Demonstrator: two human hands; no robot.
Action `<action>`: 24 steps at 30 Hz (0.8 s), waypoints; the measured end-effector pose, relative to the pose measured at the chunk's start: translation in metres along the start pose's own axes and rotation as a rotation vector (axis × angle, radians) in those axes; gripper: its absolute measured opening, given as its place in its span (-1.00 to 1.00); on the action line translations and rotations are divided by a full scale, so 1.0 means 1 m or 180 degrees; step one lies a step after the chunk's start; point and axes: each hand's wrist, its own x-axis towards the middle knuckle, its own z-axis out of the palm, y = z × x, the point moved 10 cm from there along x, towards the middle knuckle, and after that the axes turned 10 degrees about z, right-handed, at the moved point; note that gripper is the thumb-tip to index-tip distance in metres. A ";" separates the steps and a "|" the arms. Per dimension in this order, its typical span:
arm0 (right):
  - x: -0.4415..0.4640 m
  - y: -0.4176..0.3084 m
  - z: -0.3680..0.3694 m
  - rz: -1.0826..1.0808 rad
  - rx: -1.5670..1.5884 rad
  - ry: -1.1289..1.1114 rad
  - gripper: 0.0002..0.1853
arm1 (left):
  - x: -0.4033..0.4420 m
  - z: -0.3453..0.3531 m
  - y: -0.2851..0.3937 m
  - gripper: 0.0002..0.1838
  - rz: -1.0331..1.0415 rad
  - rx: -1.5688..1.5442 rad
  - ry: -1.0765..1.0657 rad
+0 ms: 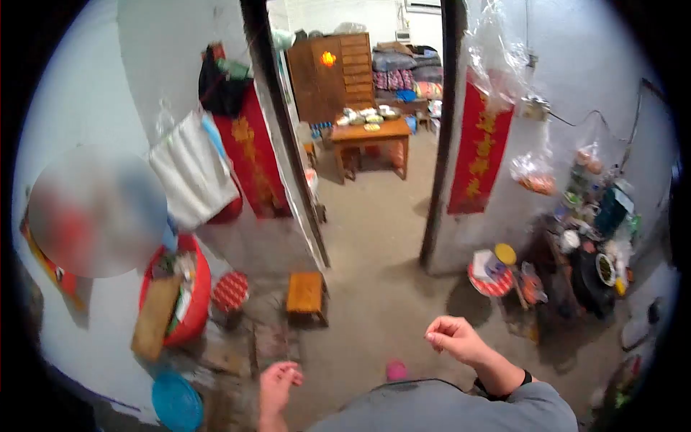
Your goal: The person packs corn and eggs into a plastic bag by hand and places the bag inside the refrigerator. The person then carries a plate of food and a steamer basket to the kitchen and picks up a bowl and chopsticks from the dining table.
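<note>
My left hand (pixel 278 387) is at the lower middle-left, its fingers loosely curled in. Nothing shows in it. My right hand (pixel 459 341) hangs in the air right of centre, thumb and forefinger drawn together, with no object visible between them. A dark band (pixel 520 385) circles my right wrist. Neither hand touches anything. Closest to the left hand stands a small wooden stool (pixel 306 293) on the floor. Between my hands, lower down, a pink object (pixel 396 370) shows above my grey shirt (pixel 432 410); its kind is unclear.
Ahead, a doorway leads to a wooden table (pixel 371 132) with several dishes and a cabinet (pixel 317 79). On the left are a red tub (pixel 204 277), a board (pixel 156 317) and a blue round lid-like thing (pixel 176 401). A red-and-white stool (pixel 491 286) and a cluttered stand (pixel 565 270) are at right.
</note>
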 end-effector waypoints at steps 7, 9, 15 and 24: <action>0.219 -0.048 -0.051 -0.0092 -0.0408 -0.0344 -0.62 | 0.181 0.036 -0.012 -0.83 -0.0249 0.0529 0.0043; 0.271 -0.053 -0.066 -0.0046 -0.0216 -0.0448 -0.54 | 0.231 0.026 -0.034 -0.82 -0.0298 0.0363 0.0162; 0.423 -0.056 -0.154 0.0042 -0.0095 0.0172 -0.65 | 0.450 0.070 -0.094 -0.90 -0.0328 0.0063 -0.0099; 0.597 -0.130 -0.281 0.0049 0.0418 0.0687 -0.68 | 0.730 0.226 -0.068 -0.87 -0.0395 0.0137 -0.1383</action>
